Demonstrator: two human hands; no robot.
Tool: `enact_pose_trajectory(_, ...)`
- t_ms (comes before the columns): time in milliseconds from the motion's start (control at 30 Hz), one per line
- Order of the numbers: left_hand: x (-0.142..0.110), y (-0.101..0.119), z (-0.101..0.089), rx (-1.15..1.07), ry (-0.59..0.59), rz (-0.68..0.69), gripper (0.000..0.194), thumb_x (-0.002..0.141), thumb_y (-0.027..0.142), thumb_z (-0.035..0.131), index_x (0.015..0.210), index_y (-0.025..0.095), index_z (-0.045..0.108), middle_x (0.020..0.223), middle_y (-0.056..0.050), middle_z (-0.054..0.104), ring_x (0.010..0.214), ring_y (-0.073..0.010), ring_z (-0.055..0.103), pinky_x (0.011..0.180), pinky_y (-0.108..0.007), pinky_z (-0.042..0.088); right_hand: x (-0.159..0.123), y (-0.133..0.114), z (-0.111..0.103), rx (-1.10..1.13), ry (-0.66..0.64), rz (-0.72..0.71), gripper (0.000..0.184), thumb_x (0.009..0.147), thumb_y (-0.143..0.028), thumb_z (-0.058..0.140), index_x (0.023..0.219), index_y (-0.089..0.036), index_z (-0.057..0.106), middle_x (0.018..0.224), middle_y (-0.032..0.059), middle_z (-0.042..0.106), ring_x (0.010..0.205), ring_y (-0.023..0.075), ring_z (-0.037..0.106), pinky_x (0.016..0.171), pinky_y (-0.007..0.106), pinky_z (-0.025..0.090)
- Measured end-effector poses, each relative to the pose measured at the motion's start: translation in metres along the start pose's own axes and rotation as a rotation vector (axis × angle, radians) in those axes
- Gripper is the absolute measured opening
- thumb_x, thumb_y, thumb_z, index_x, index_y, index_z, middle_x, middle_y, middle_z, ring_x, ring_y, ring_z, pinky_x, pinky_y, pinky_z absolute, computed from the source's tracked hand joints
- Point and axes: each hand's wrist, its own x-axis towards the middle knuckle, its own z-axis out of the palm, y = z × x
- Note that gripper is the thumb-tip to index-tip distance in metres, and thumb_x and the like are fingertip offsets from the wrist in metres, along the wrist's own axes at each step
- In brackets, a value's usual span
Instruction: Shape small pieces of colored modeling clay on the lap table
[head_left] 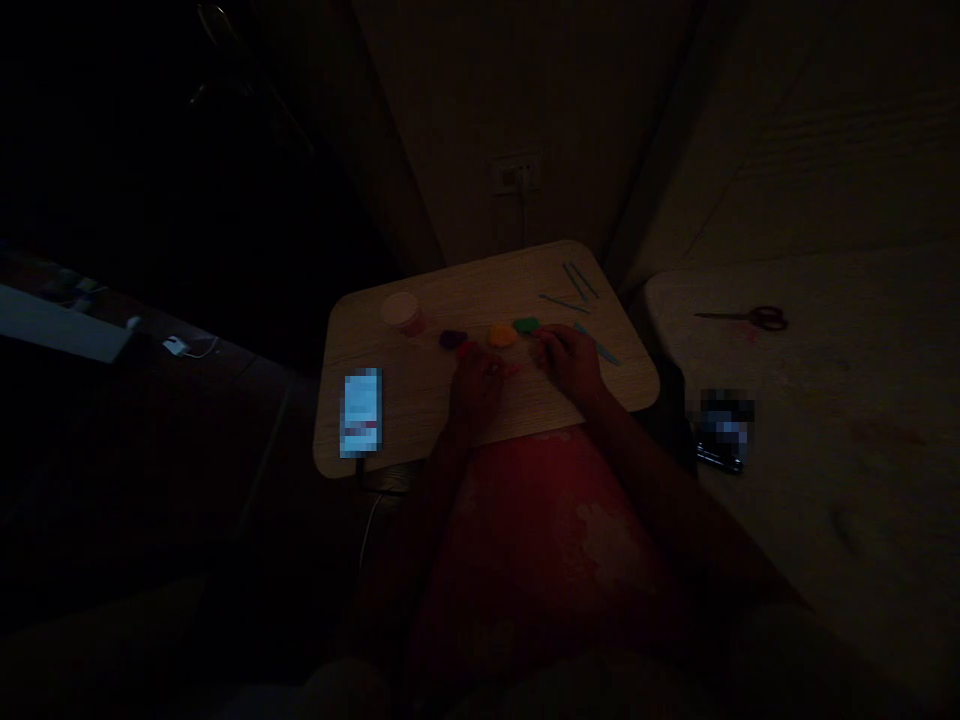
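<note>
In dim light, my left hand (476, 388) rests low over the small wooden table (416, 410), its fingers curled. By its fingertips lies a small pinkish-red piece (513, 370) that looks like modelling clay; whether the fingers grip it is unclear. My right hand (571, 362) is closed in a pinch just to the right, and what it pinches is too dark to make out. Beyond the hands sit lumps that look like clay: purple (451, 340), red (465, 349), yellow-orange (502, 335) and green (526, 325). The red one is partly hidden by my left hand.
A lidded tub (402, 312) and a lit phone (360, 412) with a cable stand on the table's left. Several thin bluish sticks (576, 282) lie at the right. Scissors (766, 318) and a dark device (721, 435) lie on the pale surface beyond the table's right edge.
</note>
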Motion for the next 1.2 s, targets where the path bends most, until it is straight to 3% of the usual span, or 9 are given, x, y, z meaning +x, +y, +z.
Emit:
enact_pose_trajectory(167, 0.0, 0.001, 0.0, -0.002, -0.002, -0.001, 0.014, 0.1, 0.023, 0.055, 0.089, 0.022, 0.063, 0.093, -0.005, 0.068, 0.099, -0.0231, 0.063, 0.1, -0.042, 0.05, 0.001, 0.002, -0.001, -0.063, 0.036, -0.012, 0.023, 0.088, -0.041, 0.066, 0.078, -0.02, 0.066, 0.065, 0.0004, 0.064, 0.058, 0.0157, 0.056, 0.057, 0.03, 0.043)
enact_pose_trajectory(267, 0.0, 0.0, 0.0, -0.004, -0.003, 0.014, 0.015, 0.1, 0.022, 0.054, 0.087, 0.021, 0.062, 0.092, -0.004, 0.068, 0.096, -0.0225, 0.063, 0.099, -0.042, 0.05, 0.001, -0.001, -0.001, -0.121, 0.116, -0.012, 0.029, 0.08, -0.042, 0.075, 0.069, -0.022, 0.057, 0.063, -0.0013, 0.061, 0.059, 0.0146, 0.053, 0.057, 0.028, 0.039)
enact_pose_trajectory(333, 0.0, 0.0, 0.001, 0.001, 0.003, 0.024, 0.016, 0.101, 0.022, 0.053, 0.087, 0.021, 0.062, 0.091, -0.005, 0.068, 0.095, -0.0225, 0.063, 0.099, -0.042, 0.05, 0.001, -0.005, -0.002, -0.107, 0.118, -0.002, 0.032, 0.082, -0.042, 0.074, 0.067, -0.023, 0.053, 0.061, -0.002, 0.06, 0.058, 0.0141, 0.052, 0.057, 0.028, 0.039)
enact_pose_trajectory(533, 0.0, -0.002, 0.001, -0.027, 0.017, 0.041, 0.016, 0.101, 0.026, 0.054, 0.09, 0.022, 0.063, 0.09, -0.004, 0.068, 0.095, -0.0226, 0.063, 0.101, -0.043, 0.05, -0.002, -0.008, -0.003, -0.023, -0.023, -0.049, 0.032, 0.099, -0.042, 0.051, 0.082, -0.021, 0.068, 0.06, -0.0011, 0.062, 0.054, 0.0144, 0.055, 0.056, 0.028, 0.041)
enact_pose_trajectory(700, 0.0, -0.002, 0.001, -0.013, 0.007, 0.032, 0.018, 0.102, 0.026, 0.052, 0.088, 0.021, 0.062, 0.09, -0.004, 0.067, 0.095, -0.0224, 0.063, 0.101, -0.042, 0.05, 0.0, -0.004, -0.003, -0.037, 0.016, -0.058, 0.031, 0.097, -0.042, 0.053, 0.091, -0.019, 0.074, 0.062, -0.0006, 0.062, 0.055, 0.0141, 0.055, 0.056, 0.028, 0.041)
enact_pose_trajectory(1067, 0.001, 0.001, 0.0, -0.01, 0.015, 0.017, 0.016, 0.101, 0.023, 0.054, 0.088, 0.021, 0.062, 0.092, -0.005, 0.067, 0.097, -0.0234, 0.062, 0.101, -0.043, 0.05, 0.0, 0.003, 0.0, 0.053, 0.012, -0.063, 0.041, 0.097, -0.054, 0.057, 0.112, -0.021, 0.075, 0.086, 0.0064, 0.076, 0.069, 0.0187, 0.068, 0.068, 0.034, 0.056)
enact_pose_trajectory(1200, 0.001, 0.001, -0.001, -0.007, 0.001, 0.017, 0.015, 0.101, 0.023, 0.053, 0.089, 0.021, 0.062, 0.092, -0.004, 0.068, 0.097, -0.0225, 0.063, 0.102, -0.043, 0.05, 0.0, 0.005, -0.001, 0.064, 0.007, -0.023, 0.036, 0.092, -0.05, 0.064, 0.106, -0.019, 0.077, 0.087, 0.0073, 0.078, 0.07, 0.0199, 0.07, 0.069, 0.034, 0.057)
